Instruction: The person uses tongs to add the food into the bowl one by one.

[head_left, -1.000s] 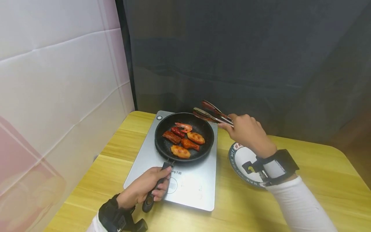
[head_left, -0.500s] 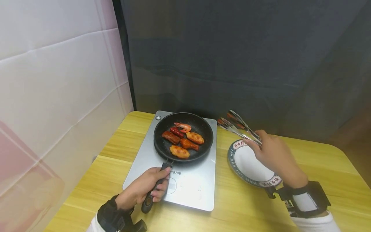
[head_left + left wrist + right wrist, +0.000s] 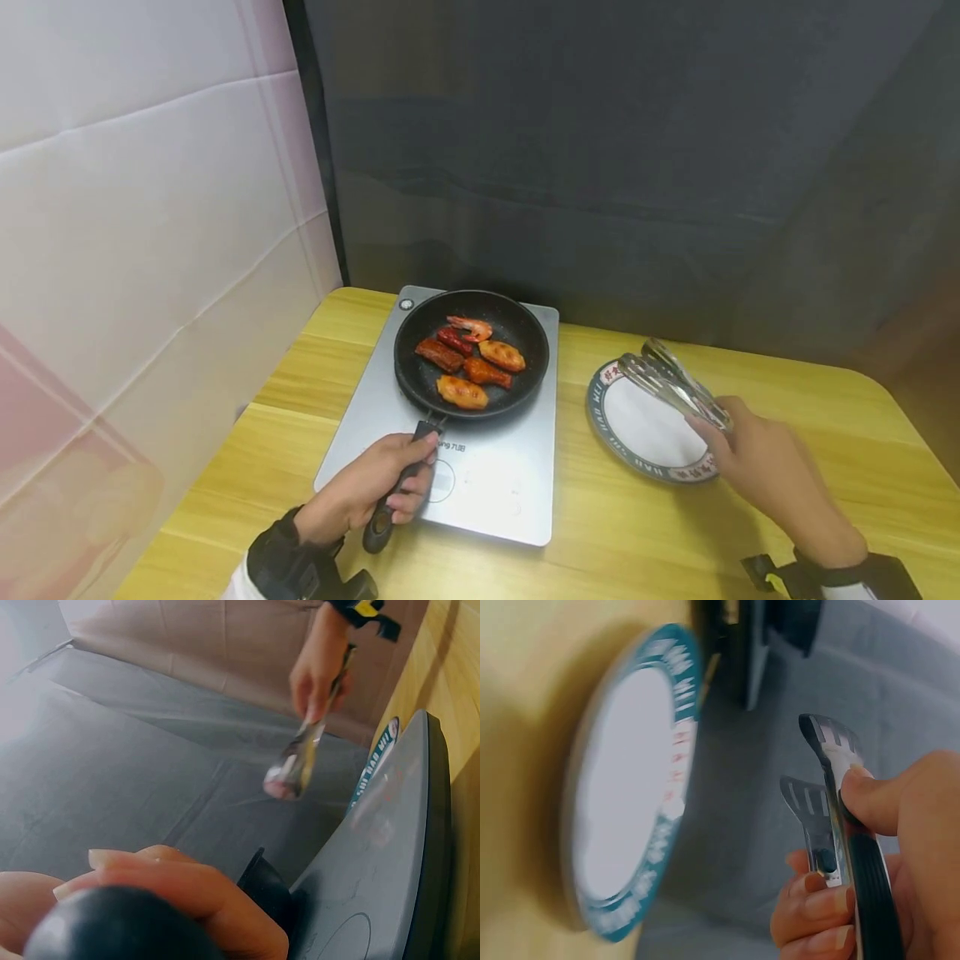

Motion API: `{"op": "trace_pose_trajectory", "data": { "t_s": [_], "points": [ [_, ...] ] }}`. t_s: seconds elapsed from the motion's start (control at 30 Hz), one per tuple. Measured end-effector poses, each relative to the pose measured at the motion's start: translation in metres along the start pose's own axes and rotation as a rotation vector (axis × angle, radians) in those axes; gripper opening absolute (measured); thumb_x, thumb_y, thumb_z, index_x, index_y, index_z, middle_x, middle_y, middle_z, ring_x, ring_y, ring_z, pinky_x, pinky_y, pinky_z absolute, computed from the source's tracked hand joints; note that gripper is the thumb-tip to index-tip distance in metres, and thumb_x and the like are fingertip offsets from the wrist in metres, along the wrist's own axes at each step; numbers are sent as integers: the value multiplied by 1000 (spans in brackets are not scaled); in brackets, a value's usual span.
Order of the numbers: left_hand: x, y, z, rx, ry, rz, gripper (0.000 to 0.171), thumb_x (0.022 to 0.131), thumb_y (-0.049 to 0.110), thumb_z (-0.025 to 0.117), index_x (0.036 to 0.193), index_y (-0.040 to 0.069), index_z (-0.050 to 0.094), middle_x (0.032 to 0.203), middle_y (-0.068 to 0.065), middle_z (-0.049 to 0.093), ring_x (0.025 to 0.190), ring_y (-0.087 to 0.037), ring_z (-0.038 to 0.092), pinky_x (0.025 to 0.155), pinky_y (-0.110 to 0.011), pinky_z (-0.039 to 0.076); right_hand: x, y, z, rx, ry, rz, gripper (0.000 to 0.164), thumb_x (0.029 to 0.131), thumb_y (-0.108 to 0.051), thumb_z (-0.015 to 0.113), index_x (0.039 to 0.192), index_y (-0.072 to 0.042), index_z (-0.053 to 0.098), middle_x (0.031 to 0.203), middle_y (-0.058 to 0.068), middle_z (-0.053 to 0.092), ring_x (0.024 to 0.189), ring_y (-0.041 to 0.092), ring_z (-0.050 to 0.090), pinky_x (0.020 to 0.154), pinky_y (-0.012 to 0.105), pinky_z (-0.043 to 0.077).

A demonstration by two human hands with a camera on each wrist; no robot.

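Observation:
My left hand [image 3: 397, 479] grips the black handle of a frying pan [image 3: 536, 375], which sits on a silver induction cooktop [image 3: 510, 492]. In the pan lie a shrimp [image 3: 471, 327], a drumstick [image 3: 487, 372], a dark red piece [image 3: 453, 338], a brown slab of meat [image 3: 439, 354] and two chicken wings [image 3: 502, 356]. My right hand [image 3: 772, 467] holds metal tongs [image 3: 671, 385], thumb on one arm and fingers round the other. The tongs' slotted tips are apart with nothing between them, over the far side of a white plate [image 3: 652, 425] with a lettered green rim.
A yellow wooden table [image 3: 615, 542] carries the cooktop and plate. A dark curtain [image 3: 600, 167] hangs right behind the table, and a pale cloth wall [image 3: 165, 208] stands along its left side.
My right hand has moved right and toward me with the tongs, from beside the pan's far rim to over the plate. My left hand keeps its grip on the pan handle.

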State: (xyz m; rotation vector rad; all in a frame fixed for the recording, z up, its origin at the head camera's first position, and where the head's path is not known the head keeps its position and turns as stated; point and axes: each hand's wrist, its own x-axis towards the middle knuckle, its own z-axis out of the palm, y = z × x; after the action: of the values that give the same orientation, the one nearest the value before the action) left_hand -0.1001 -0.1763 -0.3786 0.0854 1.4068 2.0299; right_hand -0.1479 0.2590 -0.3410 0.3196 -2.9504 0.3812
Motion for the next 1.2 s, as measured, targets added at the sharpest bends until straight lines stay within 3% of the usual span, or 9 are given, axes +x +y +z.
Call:
{"op": "trace_pose_trajectory", "data": {
  "t_s": [0.1, 0.23, 0.37, 0.53, 0.67, 0.87, 1.07, 1.2],
  "points": [
    [-1, 0, -1, -3, -4, -1, 28, 106, 27, 35, 88, 5, 36, 58, 6, 29, 39, -2, 29, 34, -17, 31, -13, 14, 9, 1, -10, 8, 56, 96, -40, 56, 119, 11, 49, 73, 16, 61, 59, 29, 58, 49, 48, 45],
    [0, 0, -1, -7, -14, 0, 29, 106, 28, 35, 88, 5, 36, 59, 6, 29, 39, -2, 30, 34, -17, 31, -30, 32, 21, 10, -8, 39, 54, 95, -40, 57, 116, 10, 50, 89, 30, 62, 72, 45, 61, 57, 56, 46],
    [1, 1, -1, -9, -18, -1, 28, 106, 28, 36, 88, 5, 36, 59, 6, 29, 39, -2, 30, 34, -17, 32, -45, 49, 31, 4, -22, 87, 53, 96, -39, 56, 115, 10, 49, 92, 32, 60, 78, 50, 59, 59, 58, 45],
    [1, 1, -1, -4, -17, -2, 28, 105, 28, 36, 88, 5, 37, 59, 6, 30, 39, -2, 30, 35, -17, 32, -63, 63, 40, -6, -29, 113, 49, 97, -36, 55, 114, 10, 49, 85, 26, 60, 67, 40, 59, 53, 55, 45],
    [1, 0, -2, 6, -10, -4, 28, 105, 28, 36, 89, 5, 36, 59, 6, 30, 39, -3, 30, 35, -17, 32, -71, 70, 43, -20, -101, 157, 54, 99, -41, 50, 117, 9, 45, 80, 19, 59, 62, 32, 56, 49, 52, 44],
    [0, -1, -3, -3, -8, -10, 28, 105, 28, 36, 89, 5, 36, 59, 6, 29, 40, -3, 30, 35, -17, 32, -74, 74, 45, -20, -155, 184, 57, 100, -44, 46, 118, 10, 42, 82, 22, 60, 65, 37, 59, 49, 53, 44],
    [-1, -1, -2, -6, -8, -7, 28, 105, 28, 37, 90, 5, 36, 59, 5, 30, 40, -3, 30, 35, -17, 32, -77, 76, 49, -5, -126, 134, 47, 100, -35, 50, 116, 8, 41, 77, 17, 58, 61, 31, 55, 47, 51, 44],
    [0, -1, -2, -2, -11, -7, 27, 106, 27, 35, 90, 5, 36, 59, 6, 30, 40, -2, 30, 35, -17, 32, -77, 77, 51, -7, -90, 93, 42, 100, -27, 53, 111, 12, 43, 81, 24, 59, 66, 37, 60, 54, 56, 47]
  ]
}}
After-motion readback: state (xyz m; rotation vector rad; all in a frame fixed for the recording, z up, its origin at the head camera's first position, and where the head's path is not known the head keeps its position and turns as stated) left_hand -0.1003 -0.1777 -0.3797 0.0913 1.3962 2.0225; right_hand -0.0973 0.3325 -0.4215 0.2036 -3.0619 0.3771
